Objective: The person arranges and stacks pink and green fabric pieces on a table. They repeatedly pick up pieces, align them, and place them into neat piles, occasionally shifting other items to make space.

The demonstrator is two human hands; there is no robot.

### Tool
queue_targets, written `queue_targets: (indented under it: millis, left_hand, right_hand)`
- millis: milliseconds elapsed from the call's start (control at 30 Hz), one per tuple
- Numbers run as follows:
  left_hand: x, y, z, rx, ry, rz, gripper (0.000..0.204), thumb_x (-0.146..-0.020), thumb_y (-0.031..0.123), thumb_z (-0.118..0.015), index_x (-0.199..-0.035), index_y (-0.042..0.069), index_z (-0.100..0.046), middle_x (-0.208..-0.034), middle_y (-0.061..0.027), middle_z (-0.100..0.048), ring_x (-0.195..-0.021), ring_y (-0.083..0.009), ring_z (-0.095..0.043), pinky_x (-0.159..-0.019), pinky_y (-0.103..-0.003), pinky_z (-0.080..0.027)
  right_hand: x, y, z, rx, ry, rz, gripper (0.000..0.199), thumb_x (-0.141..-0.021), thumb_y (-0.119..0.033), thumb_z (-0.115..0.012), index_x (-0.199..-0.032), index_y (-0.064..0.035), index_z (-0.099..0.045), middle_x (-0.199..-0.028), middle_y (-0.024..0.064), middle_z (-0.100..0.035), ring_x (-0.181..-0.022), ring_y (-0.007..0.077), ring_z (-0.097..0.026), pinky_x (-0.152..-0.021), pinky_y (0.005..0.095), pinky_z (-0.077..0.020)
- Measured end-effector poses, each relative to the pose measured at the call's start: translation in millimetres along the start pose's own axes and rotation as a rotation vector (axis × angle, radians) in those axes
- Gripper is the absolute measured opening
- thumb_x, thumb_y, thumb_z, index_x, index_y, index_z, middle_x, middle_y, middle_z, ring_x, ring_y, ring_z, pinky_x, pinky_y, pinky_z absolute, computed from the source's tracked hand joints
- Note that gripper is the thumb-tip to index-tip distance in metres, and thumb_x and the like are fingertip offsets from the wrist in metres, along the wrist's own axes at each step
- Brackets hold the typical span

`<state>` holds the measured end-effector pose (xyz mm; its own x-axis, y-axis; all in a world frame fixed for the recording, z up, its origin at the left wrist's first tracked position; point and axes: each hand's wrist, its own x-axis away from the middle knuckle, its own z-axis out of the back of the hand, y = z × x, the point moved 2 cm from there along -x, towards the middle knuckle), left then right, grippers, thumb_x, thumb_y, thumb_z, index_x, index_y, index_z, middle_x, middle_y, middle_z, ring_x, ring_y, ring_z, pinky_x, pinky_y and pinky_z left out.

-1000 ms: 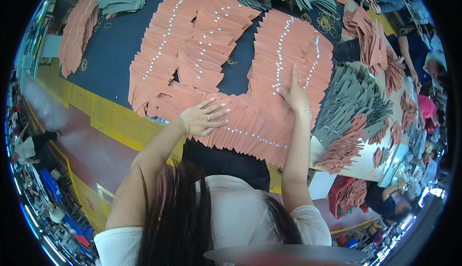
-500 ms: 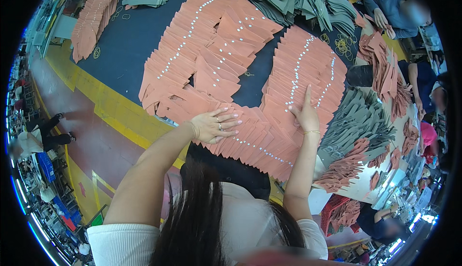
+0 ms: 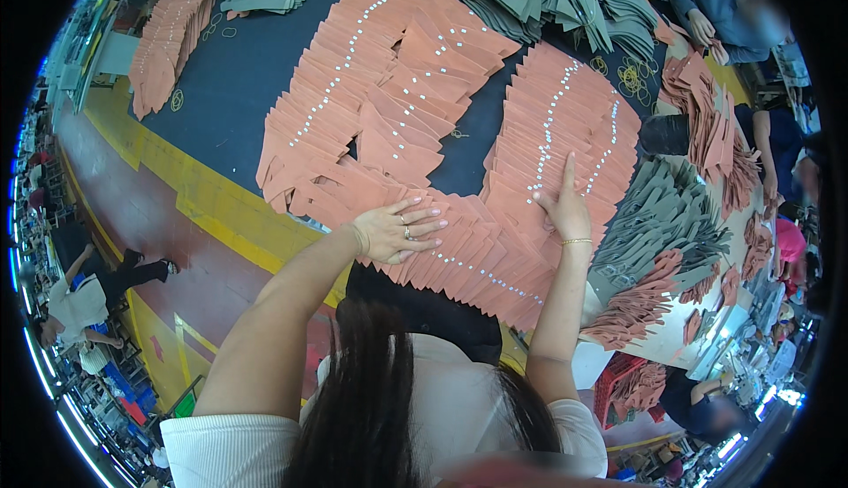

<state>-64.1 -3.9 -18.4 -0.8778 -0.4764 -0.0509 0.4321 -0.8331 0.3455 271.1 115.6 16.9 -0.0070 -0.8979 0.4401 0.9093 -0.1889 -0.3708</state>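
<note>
This place looks like a workshop hall of a factory, where cut pieces are handled in large quantity. On a big dark desk (image 3: pixel 216 108) there are many flat orange-pink pieces (image 3: pixel 327 73) in overlapping rows, with small white labels, and stacks of grey-green pieces (image 3: pixel 499 11) lie beyond them. At the right, a pale desk (image 3: pixel 664 345) carries more such piles, and near it a red crate (image 3: pixel 606 391) contains pieces too. The reddish floor (image 3: pixel 203 258) has wide yellow bands (image 3: pixel 208 214). Several other people are around, and bright lamps (image 3: pixel 40 360) shine at the far edges.
</note>
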Motion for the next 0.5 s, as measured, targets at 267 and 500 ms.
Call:
queue_targets:
  millis: [267, 500]
  left_hand:
    - [0, 0, 0, -0.018, -0.009, 0.002, 0.051, -0.085, 0.035, -0.054, -0.136, 0.027, -0.054, -0.158, -0.0016, -0.029, -0.147, -0.0240, -0.021, -0.122, -0.050, -0.011]
    - [0, 0, -1, -0.020, 0.051, -0.018, 0.058, -0.082, 0.033, -0.057, -0.139, 0.029, -0.051, -0.157, -0.0028, -0.032, -0.147, -0.0272, -0.023, -0.121, -0.051, -0.012]
  right_hand:
    - [8, -16, 10, 0.052, 0.004, -0.069, 0.105, -0.082, -0.022, -0.076, -0.157, -0.0188, -0.002, -0.066, 0.0115, -0.065, -0.058, 0.0262, -0.065, -0.060, 0.0384, -0.0496]
    - [59, -91, 12, 0.235, 0.468, 0.075, 0.086, -0.081, -0.027, -0.076, -0.152, -0.0144, -0.029, -0.119, 0.0177, -0.061, -0.106, 0.0277, -0.060, -0.095, 0.0453, -0.0405]
